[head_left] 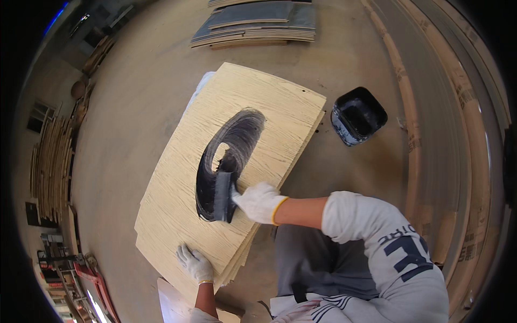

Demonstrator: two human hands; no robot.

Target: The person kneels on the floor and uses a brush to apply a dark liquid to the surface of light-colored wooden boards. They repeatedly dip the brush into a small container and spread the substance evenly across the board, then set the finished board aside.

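My right hand (260, 202), in a white glove with a yellow cuff, is closed round the handle of a wide, dark grey spreader (223, 198). Its long edge rests on the top panel of a stack of pale yellow, wood-grained panels (172, 177). Black paint (243, 134) lies in a curved loop on that surface, thick near the tool and thinly streaked at the far end. Close to the panel's near left edge, my gloved left hand (194, 264) lies flat with its fingers stretched out, holding nothing.
Right of the stack, a black bucket (360, 116) with paint-smeared sides stands on the floor. Dark-faced boards (253, 21) are piled at the far side. Long wrapped packages (409, 107) run along the right. Timber strips (51, 167) and a red frame (94, 285) are at the left.
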